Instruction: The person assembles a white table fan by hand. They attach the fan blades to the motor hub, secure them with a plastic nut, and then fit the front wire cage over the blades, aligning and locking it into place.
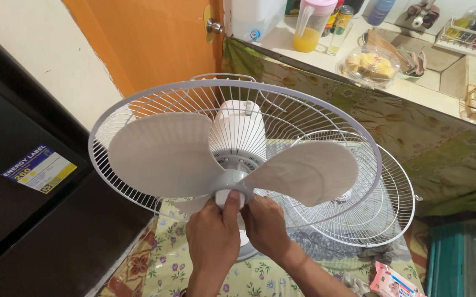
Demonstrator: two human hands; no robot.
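Note:
A white electric fan stands before me with its front guard off. Its rear wire guard [139, 104] rings the pale blades [161, 154], and the motor housing [238, 126] shows behind them. My left hand [211, 234] and my right hand [265, 225] meet at the blade hub, both with fingers closed around the small white hub cap [228, 196]. The detached front wire guard [381, 214] leans behind the fan on the right. The fan's base is mostly hidden by my hands.
A black appliance [23, 181] stands at left, an orange door [150, 38] behind. A floral cloth [166, 258] covers the surface under the fan. The counter at upper right carries a juice pitcher [312, 25] and a lidded food container [370, 66]. A pink wipes packet [395, 280] lies lower right.

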